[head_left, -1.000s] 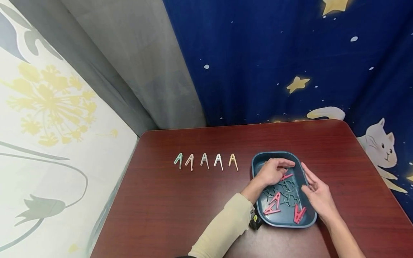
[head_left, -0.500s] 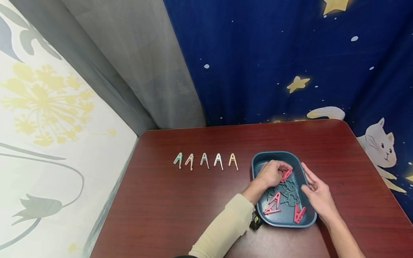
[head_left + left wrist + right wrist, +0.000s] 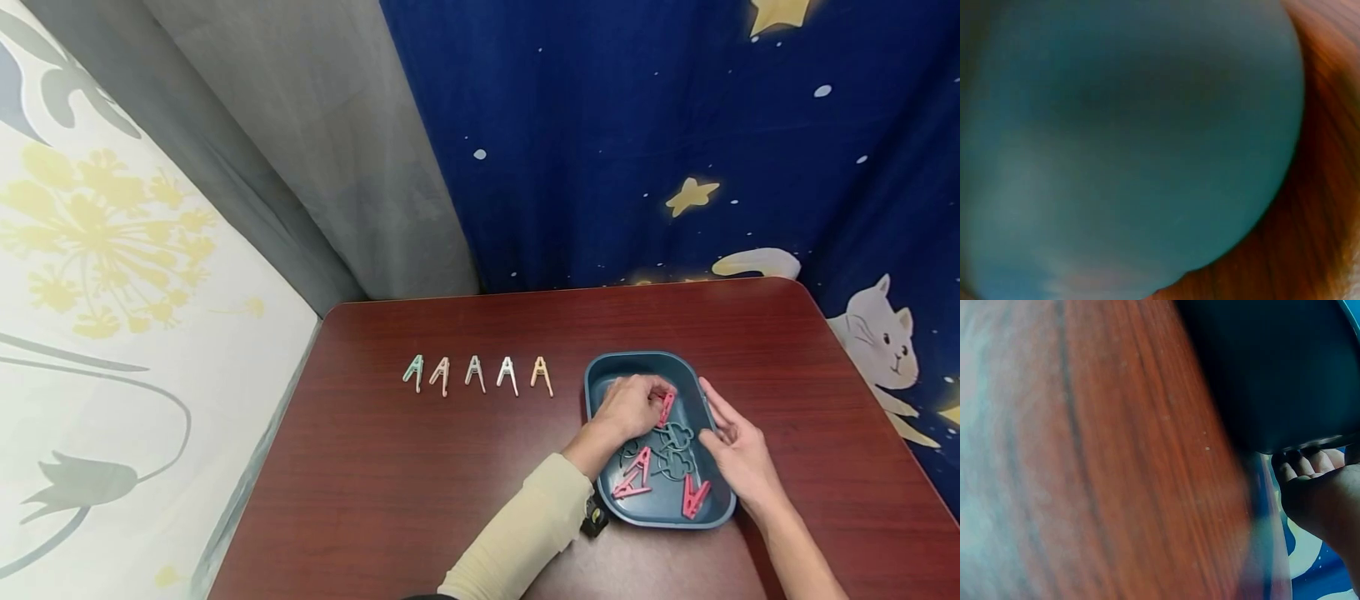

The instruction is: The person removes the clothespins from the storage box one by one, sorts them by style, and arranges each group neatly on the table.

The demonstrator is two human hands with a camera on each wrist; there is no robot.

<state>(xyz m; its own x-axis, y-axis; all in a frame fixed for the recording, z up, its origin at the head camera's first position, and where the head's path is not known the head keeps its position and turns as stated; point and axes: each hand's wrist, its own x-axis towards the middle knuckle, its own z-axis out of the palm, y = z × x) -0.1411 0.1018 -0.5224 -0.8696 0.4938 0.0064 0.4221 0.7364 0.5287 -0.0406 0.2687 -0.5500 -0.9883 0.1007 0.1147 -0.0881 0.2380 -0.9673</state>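
- Behind the far edge, a blue curtain with yellow stars, next to a grey curtain.
- Below, a dark red counter with rounded far corners.
- Towards the counter's right edge, short of its far right corner, a blue tray.
- At the tray's right wall, the right hand: fingers extended along the outside, thumb at the rim, wall held between.
- In the tray's far half, the left hand: fingers bent, almost together, pinching the far end of a pink clip; thumb out of sight.
- In the tray's middle, grey-green outline pieces, just on the near side of the pinched clip.
- At the tray's near left corner, two other pink clips, touching; at its near right corner, a fourth pink clip; all apart from the fingers.
- Left of the tray, nearer the counter's far edge, five spaced pale clips in a row.
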